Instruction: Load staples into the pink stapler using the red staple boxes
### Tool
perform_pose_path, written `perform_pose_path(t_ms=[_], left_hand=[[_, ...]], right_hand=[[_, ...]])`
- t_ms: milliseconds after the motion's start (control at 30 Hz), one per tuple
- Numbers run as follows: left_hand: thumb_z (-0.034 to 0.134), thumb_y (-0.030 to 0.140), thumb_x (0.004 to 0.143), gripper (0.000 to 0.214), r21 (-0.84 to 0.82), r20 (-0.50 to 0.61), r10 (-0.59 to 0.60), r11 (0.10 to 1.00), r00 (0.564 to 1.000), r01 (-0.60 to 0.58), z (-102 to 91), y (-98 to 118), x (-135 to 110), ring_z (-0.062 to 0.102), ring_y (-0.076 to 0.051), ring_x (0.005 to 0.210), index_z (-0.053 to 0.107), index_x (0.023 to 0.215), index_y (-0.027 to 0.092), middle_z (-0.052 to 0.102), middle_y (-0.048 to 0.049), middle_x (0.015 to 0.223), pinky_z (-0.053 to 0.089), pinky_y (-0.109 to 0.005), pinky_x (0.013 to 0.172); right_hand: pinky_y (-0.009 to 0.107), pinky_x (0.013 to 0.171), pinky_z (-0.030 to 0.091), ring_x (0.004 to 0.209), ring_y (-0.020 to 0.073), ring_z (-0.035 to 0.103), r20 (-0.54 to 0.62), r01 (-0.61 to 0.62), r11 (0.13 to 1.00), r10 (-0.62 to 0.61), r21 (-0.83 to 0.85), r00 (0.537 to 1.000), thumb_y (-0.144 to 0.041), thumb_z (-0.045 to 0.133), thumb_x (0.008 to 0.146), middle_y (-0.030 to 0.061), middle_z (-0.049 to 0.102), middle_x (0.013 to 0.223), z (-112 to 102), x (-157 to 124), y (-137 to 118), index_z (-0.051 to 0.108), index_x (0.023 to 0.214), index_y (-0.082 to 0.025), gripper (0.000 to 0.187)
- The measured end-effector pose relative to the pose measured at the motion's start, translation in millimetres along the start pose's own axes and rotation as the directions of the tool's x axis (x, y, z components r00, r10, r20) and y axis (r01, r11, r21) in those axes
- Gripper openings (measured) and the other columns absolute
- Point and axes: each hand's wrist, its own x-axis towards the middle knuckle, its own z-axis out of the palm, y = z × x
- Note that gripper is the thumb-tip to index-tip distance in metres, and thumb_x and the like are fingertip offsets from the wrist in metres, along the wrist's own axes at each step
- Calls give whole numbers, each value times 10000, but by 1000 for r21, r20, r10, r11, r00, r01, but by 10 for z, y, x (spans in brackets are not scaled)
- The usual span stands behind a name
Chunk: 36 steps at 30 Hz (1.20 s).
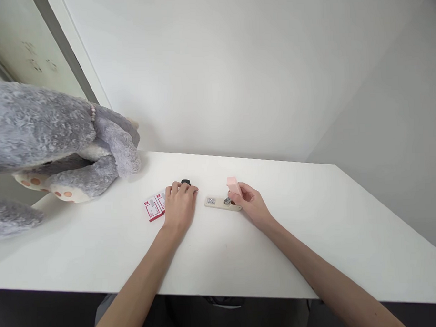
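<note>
Far left I see a fluffy grey toy (59, 121). Flat red-and-white boxes (154, 211) hide partly behind my left hand (180, 203), fingers bent; I can't tell if it grips. My right hand (253, 203) pinches the raised pink top (233, 183) of a pink-and-cream stapler (218, 205), mid-table (313, 241).

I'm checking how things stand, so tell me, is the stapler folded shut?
No, its pink top is tilted up at a steep angle from the beige base.
</note>
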Motion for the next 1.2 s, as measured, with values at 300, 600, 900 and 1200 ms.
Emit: perform_pose_path(t_ms=[300,600,900,1200], left_hand=[[518,249,1021,256,-43,-47,-18,999,999,16,-6,32,-1,547,-364,1071,764,1075,205,711,-148,1102,425,-506,867],[480,205,1040,213,-189,-77,98,976,992,-111,-81,153,11,552,-322,1089,687,1082,179,703,-120,1074,451,-462,906],[500,250,1043,191,-278,1,179,945,984,-172,-53,177,-3,578,-296,1090,684,1073,206,712,-97,1094,486,-458,922],[492,280,1065,269,-329,97,265,918,959,-220,-36,173,-20,552,-327,1299,711,1205,210,770,-59,1231,453,-505,1007]], right_hand=[[364,834,474,896,216,623,-3,-4,1000,4,-7,1000,-523,795,839,39,685,1003,11,-5,-20,729,1047,-242,355],[370,852,482,887,210,617,1,10,1000,-10,21,1000,-529,799,845,37,689,990,12,-1,6,729,1071,-240,374],[375,911,499,1049,233,599,0,-8,940,9,341,1000,-442,839,837,40,652,1074,-73,72,74,748,1112,-292,327],[398,856,569,1089,246,605,-59,27,872,3,488,998,-383,794,856,44,642,1072,-185,155,82,738,1093,-273,267]])
